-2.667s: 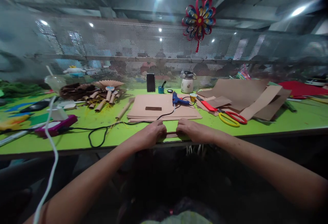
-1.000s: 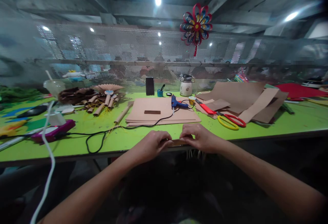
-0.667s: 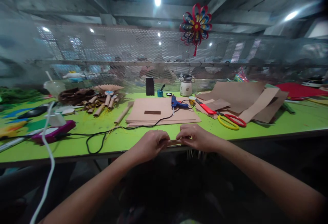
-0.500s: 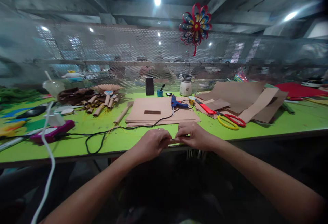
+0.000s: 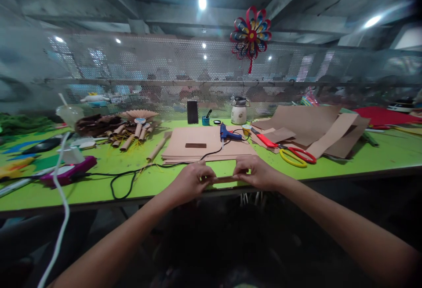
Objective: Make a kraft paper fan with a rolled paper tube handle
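Observation:
Between my two hands, over the front edge of the green table, stretches a narrow brown paper strip. My left hand pinches its left end, and my right hand pinches its right end. Just beyond lies a stack of brown cardboard sheets. On that stack rest a small dark brown ridged piece and a blue glue gun, whose black cord runs left. Red and yellow-handled scissors lie to the right of my right hand.
Brown paper sheets pile up at the right. At the left are a purple power strip, a white cable, rolled paper tubes and a paper fan. A phone and a jug stand at the back.
My hands have moved apart, the left one leftward and the right one slightly rightward, so more of the paper strip shows between them. The things on the table stay put.

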`<state>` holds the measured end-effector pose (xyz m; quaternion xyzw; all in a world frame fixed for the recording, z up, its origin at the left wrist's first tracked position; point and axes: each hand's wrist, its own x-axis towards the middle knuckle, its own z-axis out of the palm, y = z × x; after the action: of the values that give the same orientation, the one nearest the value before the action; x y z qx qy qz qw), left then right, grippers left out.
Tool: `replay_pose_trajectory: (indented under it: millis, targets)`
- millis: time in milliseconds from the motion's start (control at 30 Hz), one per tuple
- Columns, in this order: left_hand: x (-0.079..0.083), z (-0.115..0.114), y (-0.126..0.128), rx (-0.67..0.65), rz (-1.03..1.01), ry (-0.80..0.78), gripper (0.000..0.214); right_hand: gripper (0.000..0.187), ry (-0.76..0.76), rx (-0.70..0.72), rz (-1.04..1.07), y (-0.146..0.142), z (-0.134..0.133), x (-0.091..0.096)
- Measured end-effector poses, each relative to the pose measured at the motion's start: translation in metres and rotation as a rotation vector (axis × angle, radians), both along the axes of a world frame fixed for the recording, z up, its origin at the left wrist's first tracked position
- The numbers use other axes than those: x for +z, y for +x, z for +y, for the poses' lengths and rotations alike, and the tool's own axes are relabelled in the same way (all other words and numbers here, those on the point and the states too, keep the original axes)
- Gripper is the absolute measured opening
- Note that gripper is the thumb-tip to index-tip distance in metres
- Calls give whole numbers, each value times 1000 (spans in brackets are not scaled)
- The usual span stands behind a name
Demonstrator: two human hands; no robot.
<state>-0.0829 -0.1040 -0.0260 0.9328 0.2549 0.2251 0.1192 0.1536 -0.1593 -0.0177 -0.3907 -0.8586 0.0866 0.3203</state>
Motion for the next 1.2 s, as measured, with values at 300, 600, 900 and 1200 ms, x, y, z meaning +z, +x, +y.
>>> replay_pose_trajectory:
  millis: [300,600,900,1200]
  targets:
    - [15,8,4,13,29,-271,17,18,-149,-45,-20,6,10,-2]
    - [13,15,-1,9,17,-424,24,24,-355,-53,40,11,11,-2]
    - [8,18,3,209,-162,-433,27,20,-324,-147,103,9,11,-7]
    - [-11,3,42,306,-416,-831,38,18,364,-360,-372,-39,-6,-13]
